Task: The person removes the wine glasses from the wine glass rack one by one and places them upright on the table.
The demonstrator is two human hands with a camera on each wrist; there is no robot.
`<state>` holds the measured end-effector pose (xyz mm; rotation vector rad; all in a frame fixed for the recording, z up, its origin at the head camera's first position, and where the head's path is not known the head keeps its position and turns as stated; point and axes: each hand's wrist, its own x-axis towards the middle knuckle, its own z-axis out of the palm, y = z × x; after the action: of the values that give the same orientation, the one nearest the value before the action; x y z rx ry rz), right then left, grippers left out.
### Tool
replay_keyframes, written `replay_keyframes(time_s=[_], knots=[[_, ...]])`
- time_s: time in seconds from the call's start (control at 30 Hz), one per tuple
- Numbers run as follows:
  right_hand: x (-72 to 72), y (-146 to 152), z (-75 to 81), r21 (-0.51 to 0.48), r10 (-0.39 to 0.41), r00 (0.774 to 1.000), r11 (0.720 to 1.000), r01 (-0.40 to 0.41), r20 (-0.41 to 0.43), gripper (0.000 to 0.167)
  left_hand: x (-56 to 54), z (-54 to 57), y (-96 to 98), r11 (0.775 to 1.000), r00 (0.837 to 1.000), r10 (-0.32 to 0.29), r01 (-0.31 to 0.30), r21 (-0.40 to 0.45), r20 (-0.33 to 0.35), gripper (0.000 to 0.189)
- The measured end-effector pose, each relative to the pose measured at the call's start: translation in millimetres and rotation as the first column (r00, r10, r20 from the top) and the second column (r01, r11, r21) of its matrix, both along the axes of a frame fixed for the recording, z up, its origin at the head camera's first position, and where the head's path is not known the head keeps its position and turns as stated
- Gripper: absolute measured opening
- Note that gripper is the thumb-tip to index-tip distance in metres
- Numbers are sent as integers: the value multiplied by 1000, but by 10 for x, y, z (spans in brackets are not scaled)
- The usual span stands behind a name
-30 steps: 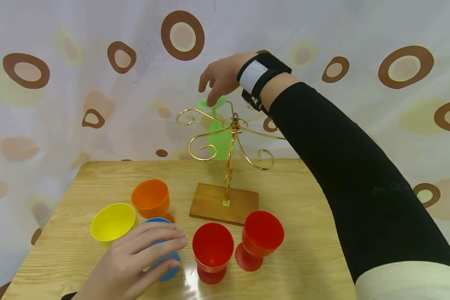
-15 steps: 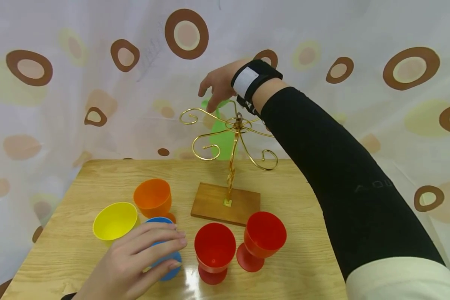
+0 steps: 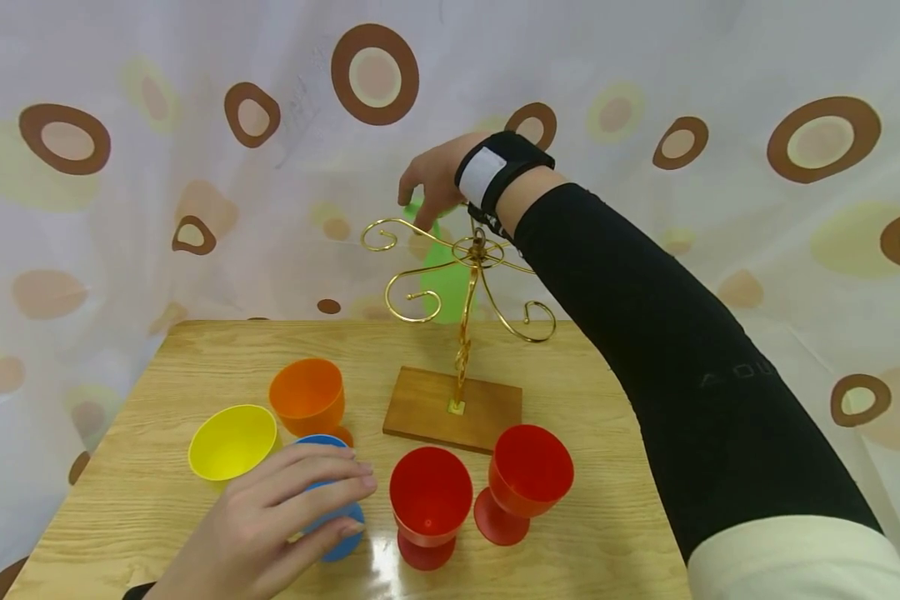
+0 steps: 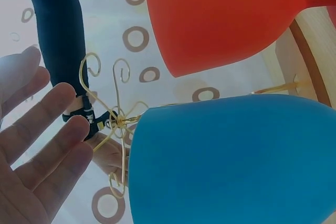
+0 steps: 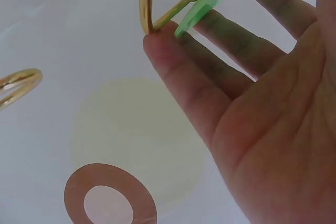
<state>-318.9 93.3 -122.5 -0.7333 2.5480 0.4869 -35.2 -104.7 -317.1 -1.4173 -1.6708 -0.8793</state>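
High up at the gold wire rack (image 3: 477, 250), my right hand (image 3: 438, 173) holds the foot of a light green plastic goblet (image 3: 450, 283), which hangs upside down behind the rack's arms. In the right wrist view, the thumb and fingertips meet the goblet's green foot (image 5: 206, 4), close against a gold hook (image 5: 146, 3). My left hand (image 3: 277, 521) hovers low over a blue goblet (image 3: 342, 542) and hides much of it. Seen from the left wrist, its fingers stretch loosely beside the blue bowl (image 4: 226, 156), apart from it.
Two red goblets (image 3: 429, 492) stand upright at the front, right of my left hand. An orange goblet (image 3: 307, 396) and a yellow one (image 3: 232, 442) stand to the left. The rack's wooden base (image 3: 450, 417) sits mid-table, and a patterned curtain (image 3: 157, 167) hangs behind.
My right hand and forearm have shifted slightly down and left relative to the rack, covering more of the green goblet's foot. The left hand and the other goblets have stayed put.
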Motion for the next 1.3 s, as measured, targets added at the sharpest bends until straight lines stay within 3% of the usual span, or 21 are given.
replay_keyframes(time_s=[0.2, 0.47, 0.77, 1.3], knots=[[-67, 25, -18, -5, 8, 999, 1000, -8, -36, 71, 10, -1, -1, 1000, 1000, 9, -8, -6, 16, 26], [-38, 108, 22, -22, 41, 998, 999, -42, -56, 72, -4, 6, 2, 1000, 1000, 7, -7, 0, 5, 26], [-105, 255, 14, -66, -29, 999, 997, 26, -30, 76, -11, -4, 1, 1000, 999, -1, 1, -8, 33, 27], [61, 338, 39, -108, 3, 998, 994, -9, -56, 70, -28, 9, 2, 1000, 1000, 7, -7, -6, 26, 26]])
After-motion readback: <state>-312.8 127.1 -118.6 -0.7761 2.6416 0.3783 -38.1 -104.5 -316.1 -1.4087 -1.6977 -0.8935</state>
